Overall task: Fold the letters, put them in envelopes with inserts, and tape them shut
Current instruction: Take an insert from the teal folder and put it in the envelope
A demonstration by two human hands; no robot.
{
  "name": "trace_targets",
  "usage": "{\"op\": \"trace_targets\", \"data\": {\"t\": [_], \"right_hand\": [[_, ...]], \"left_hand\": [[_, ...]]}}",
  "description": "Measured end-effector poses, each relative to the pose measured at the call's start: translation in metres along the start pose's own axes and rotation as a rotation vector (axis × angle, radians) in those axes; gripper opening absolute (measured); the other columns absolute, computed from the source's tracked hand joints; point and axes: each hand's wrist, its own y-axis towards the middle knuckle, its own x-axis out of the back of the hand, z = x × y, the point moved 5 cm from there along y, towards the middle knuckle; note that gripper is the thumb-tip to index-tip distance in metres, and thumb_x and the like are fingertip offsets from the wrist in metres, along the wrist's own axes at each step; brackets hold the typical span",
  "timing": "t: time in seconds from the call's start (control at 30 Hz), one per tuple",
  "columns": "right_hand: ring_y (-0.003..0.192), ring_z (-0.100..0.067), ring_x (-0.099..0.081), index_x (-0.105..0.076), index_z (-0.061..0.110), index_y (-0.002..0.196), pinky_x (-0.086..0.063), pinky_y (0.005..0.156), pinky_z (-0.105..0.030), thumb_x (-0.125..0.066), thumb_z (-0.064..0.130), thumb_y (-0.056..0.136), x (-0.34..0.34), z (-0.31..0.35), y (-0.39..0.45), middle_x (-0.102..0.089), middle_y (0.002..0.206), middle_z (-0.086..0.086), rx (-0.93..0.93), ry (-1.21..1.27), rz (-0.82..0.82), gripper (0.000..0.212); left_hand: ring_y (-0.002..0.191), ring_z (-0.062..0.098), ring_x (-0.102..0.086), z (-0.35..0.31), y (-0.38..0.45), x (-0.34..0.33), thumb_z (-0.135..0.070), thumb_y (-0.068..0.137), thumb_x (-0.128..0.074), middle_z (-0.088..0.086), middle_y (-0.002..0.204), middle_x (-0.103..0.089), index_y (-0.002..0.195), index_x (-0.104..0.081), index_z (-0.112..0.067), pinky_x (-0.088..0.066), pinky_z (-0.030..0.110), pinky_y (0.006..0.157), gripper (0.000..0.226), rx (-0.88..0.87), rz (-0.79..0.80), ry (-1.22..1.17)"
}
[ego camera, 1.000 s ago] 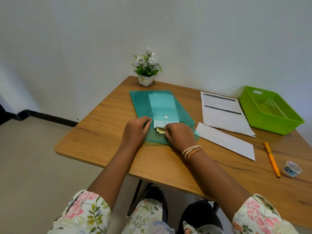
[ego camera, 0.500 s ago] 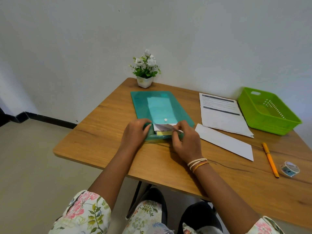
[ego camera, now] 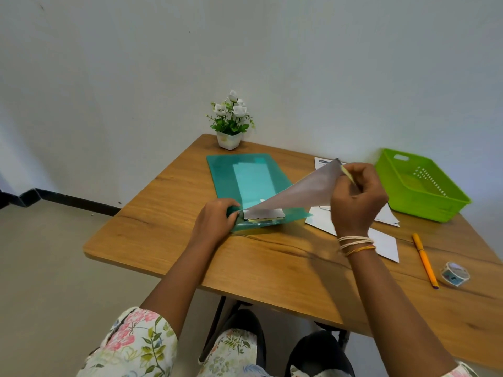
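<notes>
A person is sitting at a wooden worktop, seen from above through a head-worn camera. A teal plastic folder is lying near the far left corner, its near end reaching toward the middle of the worktop. The left hand is gripping the folder's near left corner, fingers curled over the edge and holding the opening apart. The right hand is raised above the worktop, pinching the far corner of a white sheet between thumb and fingers; the sheet is slanting down from that hand into the folder's mouth, where its lower end is lying on a small stack of white and yellow papers. A thin yellow slip appears to be sticking out beside the right hand's fingers, though what it is cannot be told.

Under and behind the right hand, a printed letter and a white envelope are lying flat on the worktop, both partly hidden. A green plastic basket is sitting at the far right edge. Toward the near right edge, an orange pen is lying just beside a roll of tape. A small potted plant with white flowers is standing at the far left corner against the wall.
</notes>
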Motion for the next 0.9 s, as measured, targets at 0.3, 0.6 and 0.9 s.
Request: {"op": "trace_targets", "data": {"t": [0.3, 0.6, 0.9], "right_hand": [[0.062, 0.007, -0.049, -0.063, 0.0, 0.098, -0.034, 0.061, -0.005, -0.049, 0.003, 0.083, 0.013, -0.017, 0.04, -0.052, 0.071, 0.009, -0.24, 0.03, -0.159, 0.021], [0.092, -0.017, -0.052, -0.05, 0.0, 0.121, -0.042, 0.065, -0.01, -0.043, 0.003, 0.094, 0.017, -0.054, 0.017, -0.054, 0.105, -0.004, -0.629, 0.095, -0.307, 0.028], [0.117, -0.028, -0.053, -0.044, 0.004, 0.129, -0.042, 0.078, -0.022, -0.049, 0.003, 0.094, 0.002, -0.069, -0.023, -0.052, 0.131, -0.015, -0.788, -0.027, -0.061, 0.036]], "left_hand": [[0.123, 0.016, -0.052, 0.0, -0.001, -0.001, -0.067, 0.083, -0.036, -0.001, 0.129, -0.062, 0.116, -0.069, -0.025, -0.024, 0.045, 0.112, 0.063, -0.033, 0.098, -0.1], [0.09, 0.021, -0.056, -0.009, -0.005, 0.001, -0.044, 0.089, -0.058, 0.004, 0.102, -0.06, 0.128, -0.04, -0.031, -0.043, 0.032, 0.068, 0.045, -0.035, 0.088, 0.054], [0.13, 0.03, -0.038, -0.004, 0.001, -0.002, -0.023, 0.087, -0.052, 0.017, 0.138, -0.042, 0.123, -0.063, -0.026, -0.011, 0.054, 0.115, 0.037, -0.034, -0.049, 0.367]]}}
